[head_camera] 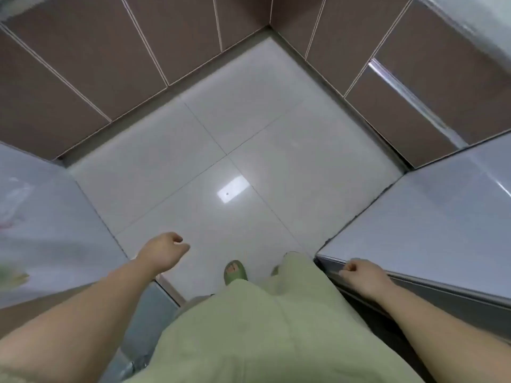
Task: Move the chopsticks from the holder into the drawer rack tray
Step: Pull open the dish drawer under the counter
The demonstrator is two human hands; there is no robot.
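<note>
No chopsticks, holder or drawer rack tray show in the head view. I look straight down at a white tiled floor. My left hand hangs over the floor with its fingers curled in and nothing in it. My right hand rests at the front edge of the pale countertop on the right, its fingers curled under the metal rim; whether it grips the rim is unclear. A dark gap lies below that rim.
Brown cabinet doors line the far side and the right side, one with a metal handle strip. A pale countertop on the left holds a blurred plastic bag. My foot in a green slipper stands on the floor.
</note>
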